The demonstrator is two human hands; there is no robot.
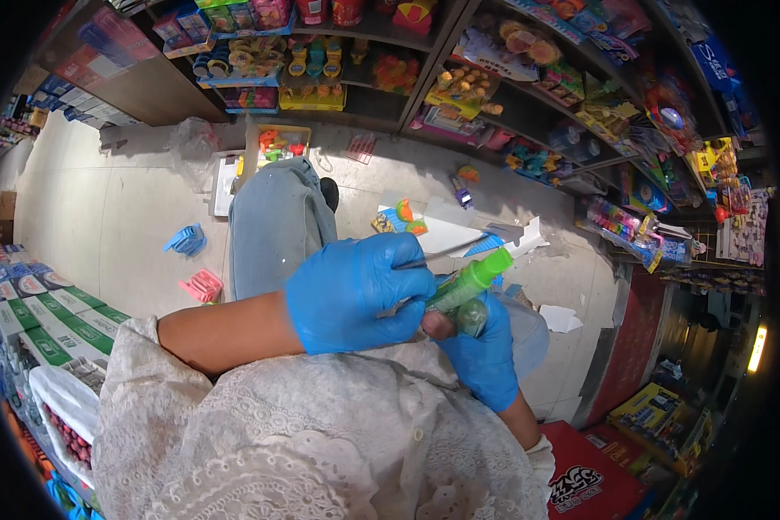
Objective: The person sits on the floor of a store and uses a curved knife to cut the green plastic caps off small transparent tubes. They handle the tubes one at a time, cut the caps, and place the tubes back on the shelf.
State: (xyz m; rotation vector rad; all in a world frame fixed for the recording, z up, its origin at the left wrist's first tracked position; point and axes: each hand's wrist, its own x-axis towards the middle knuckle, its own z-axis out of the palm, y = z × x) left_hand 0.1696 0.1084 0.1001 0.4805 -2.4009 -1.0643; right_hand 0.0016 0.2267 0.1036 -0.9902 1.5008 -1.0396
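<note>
My left hand (364, 289), in a blue glove, is closed on a thin grey blade-like object (461, 246) that juts out to the right. Beside it, my right hand (484, 354), also gloved in blue, is closed around a green plastic bottle-like item (461, 286) with a bright green cap, tilted up to the right. A rounded, clear greenish part (470, 317) shows just below it. A brownish rounded thing (439, 325) lies between the hands; whether it is a bare fingertip, I cannot tell. The hands are close together, above my lap.
Shelves (422, 78) of packaged toys and sweets stand ahead. On the tiled floor lie a blue plastic piece (186, 240), a pink one (201, 286), torn white card (530, 237) and an open box (250, 140) of small toys. Stacked cartons (45, 318) stand left, a red box (578, 474) lower right.
</note>
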